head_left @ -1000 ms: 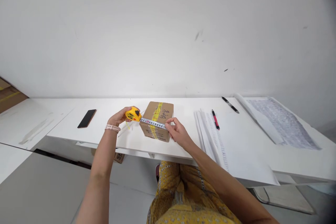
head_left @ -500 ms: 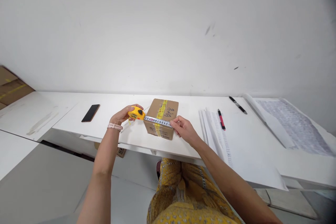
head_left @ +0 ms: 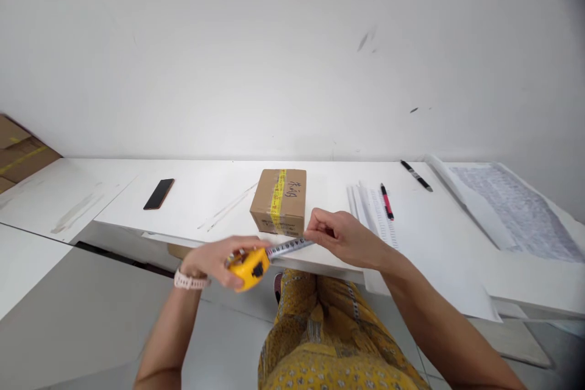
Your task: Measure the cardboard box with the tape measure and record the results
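Observation:
A yellow tape measure (head_left: pixel 251 269) is gripped in my left hand (head_left: pixel 223 259), in front of the table's edge. Its silver blade (head_left: pixel 289 247) stretches a short way to my right hand (head_left: pixel 336 234), whose fingers pinch the free end. Behind the blade, a small cardboard box (head_left: pixel 280 200) sits on the white table, with yellow tape across its top and dark handwriting beside the tape. The blade is apart from the box's top, passing below its near face. My fingertips hide the very end of the blade.
A phone (head_left: pixel 159 194) lies on the table to the left. To the right are stacked papers (head_left: pixel 429 256), a red and black pen (head_left: pixel 386 201), a black pen (head_left: pixel 416 176) and a written sheet (head_left: pixel 512 207). Larger cartons (head_left: pixel 22 152) stand at far left, and a wall rises behind.
Both hands have come off the box with the tape measure, moving down toward me. The blade, earlier lying along the box's near top edge, now hangs in front of it.

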Tool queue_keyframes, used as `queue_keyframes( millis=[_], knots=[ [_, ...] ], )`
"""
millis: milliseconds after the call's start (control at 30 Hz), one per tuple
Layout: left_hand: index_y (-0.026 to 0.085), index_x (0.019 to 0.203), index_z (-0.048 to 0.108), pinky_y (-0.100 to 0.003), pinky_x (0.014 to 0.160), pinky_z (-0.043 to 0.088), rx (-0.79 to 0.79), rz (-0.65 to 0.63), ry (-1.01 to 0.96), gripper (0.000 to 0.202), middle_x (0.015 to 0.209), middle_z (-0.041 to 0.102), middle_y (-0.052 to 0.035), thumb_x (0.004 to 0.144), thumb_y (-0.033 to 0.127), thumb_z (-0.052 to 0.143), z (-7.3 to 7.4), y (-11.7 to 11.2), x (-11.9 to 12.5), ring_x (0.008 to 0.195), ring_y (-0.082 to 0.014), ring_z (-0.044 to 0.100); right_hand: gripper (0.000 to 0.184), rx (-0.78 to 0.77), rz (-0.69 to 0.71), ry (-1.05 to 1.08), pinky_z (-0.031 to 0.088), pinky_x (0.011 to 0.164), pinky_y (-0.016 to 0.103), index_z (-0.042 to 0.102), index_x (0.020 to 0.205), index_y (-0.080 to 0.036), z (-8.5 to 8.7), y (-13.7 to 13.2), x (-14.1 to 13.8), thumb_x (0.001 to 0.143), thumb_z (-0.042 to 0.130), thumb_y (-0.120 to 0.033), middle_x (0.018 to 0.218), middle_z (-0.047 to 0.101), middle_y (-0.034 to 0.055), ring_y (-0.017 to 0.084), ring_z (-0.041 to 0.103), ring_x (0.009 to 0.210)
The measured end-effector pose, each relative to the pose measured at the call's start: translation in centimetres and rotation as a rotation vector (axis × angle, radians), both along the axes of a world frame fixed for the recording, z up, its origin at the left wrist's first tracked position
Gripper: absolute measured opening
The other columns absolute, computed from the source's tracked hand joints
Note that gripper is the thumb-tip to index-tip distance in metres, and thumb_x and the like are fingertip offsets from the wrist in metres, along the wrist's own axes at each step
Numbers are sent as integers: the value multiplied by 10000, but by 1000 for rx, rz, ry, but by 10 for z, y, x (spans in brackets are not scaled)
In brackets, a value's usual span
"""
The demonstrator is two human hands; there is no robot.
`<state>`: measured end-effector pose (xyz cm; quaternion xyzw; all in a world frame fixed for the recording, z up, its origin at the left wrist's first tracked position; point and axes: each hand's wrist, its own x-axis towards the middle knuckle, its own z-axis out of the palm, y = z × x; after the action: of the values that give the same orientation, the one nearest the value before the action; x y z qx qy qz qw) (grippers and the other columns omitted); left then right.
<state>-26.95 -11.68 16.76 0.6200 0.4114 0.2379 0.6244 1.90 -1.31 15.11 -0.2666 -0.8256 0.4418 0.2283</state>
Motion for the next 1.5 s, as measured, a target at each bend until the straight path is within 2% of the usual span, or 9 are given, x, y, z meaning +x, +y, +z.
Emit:
queue_keyframes(
  millis=[167,267,400,500,600,900,1133,1267,1500],
  knots=[
    [185,1267,642,-362,733,538,-116,267,-339,740,1092,672,-140,602,463,812,-56,-55,35,901,-289,654,232,-86,229,-12,275,499,259,612,822,-243,4,-2,-3,919,540,-441,559,490,-44,114,381,506],
    [168,1221,639,-315,608,532,-99,471,-508,790,1033,670,-125,544,530,830,-82,-64,30,698,-216,654,299,-134,49,158,360,553,267,639,1014,-248,-15,9,-11,930,504,-501,692,555,-11,134,464,599],
    [193,1151,626,-392,779,544,175,874,-632,696,1087,688,-116,566,517,819,-100,-44,15,797,-259,694,455,-94,-402,273,427,648,293,559,1245,-214,-59,30,-17,931,471,-532,829,573,25,170,541,747],
    [198,1055,636,-441,1038,417,236,1047,-702,567,1160,691,-128,599,497,792,-115,-14,12,1117,-322,635,623,-78,-377,188,438,676,310,367,1464,-211,-89,36,-21,930,471,-516,807,560,6,174,551,727],
    [184,1062,643,-453,1045,410,191,1082,-660,583,1099,711,-115,599,511,778,-127,10,19,1141,-333,623,729,-82,-258,180,443,666,304,304,1509,-237,-96,30,-27,881,560,-505,784,536,-17,167,535,698],
    [189,1144,637,-507,1049,428,220,916,-581,570,1088,701,-92,678,486,779,-87,14,41,1151,-350,623,485,167,-569,187,405,574,304,578,1204,-240,-28,-1,-23,817,639,-525,606,465,-41,156,463,543],
    [201,1130,611,-530,1063,374,263,968,-637,575,1080,720,-104,670,512,759,-67,9,67,1171,-383,612,143,520,-731,392,455,892,444,590,856,-223,-36,31,-8,874,541,-356,999,617,107,273,565,1019],
    [200,1147,603,-442,976,429,360,937,-585,642,1016,729,-104,632,549,763,-47,6,92,1060,-341,644,193,345,-550,487,457,932,423,575,947,-220,-39,49,-1,961,391,-278,1052,653,101,229,606,1039],
    [142,1157,583,-402,771,488,68,589,-677,582,879,719,-119,726,522,676,-44,29,135,821,-299,674,220,259,-491,565,468,944,397,581,977,-215,-48,58,11,989,381,-306,1071,658,91,212,610,1065]
  ],
)
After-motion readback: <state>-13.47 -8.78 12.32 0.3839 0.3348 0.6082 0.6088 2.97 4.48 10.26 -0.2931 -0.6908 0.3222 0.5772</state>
